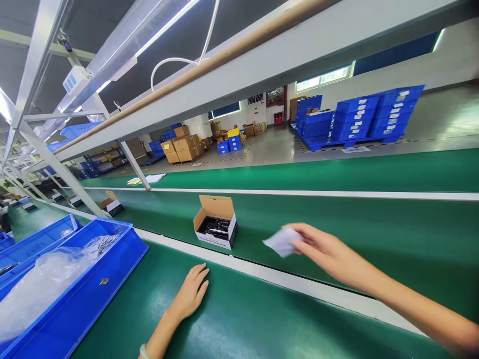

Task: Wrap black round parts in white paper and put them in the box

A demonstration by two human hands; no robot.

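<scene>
My right hand point(329, 252) reaches out over the green conveyor belt point(337, 229) and pinches a small white paper slip point(282, 242), blurred by motion. To its left an open cardboard box point(216, 222) stands on the belt, flap up, with dark parts inside. My left hand point(190, 291) lies flat, palm down, on the green work surface point(239, 319) in front of the belt, holding nothing. The slip is a short way right of the box and apart from it.
A blue bin point(86, 299) with clear plastic bags point(45, 284) sits at my left. More open boxes point(111, 203) ride the belt further left. A metal frame post point(56, 167) slants across. Stacked blue crates point(359, 119) and cardboard cartons point(183, 147) stand on the far floor.
</scene>
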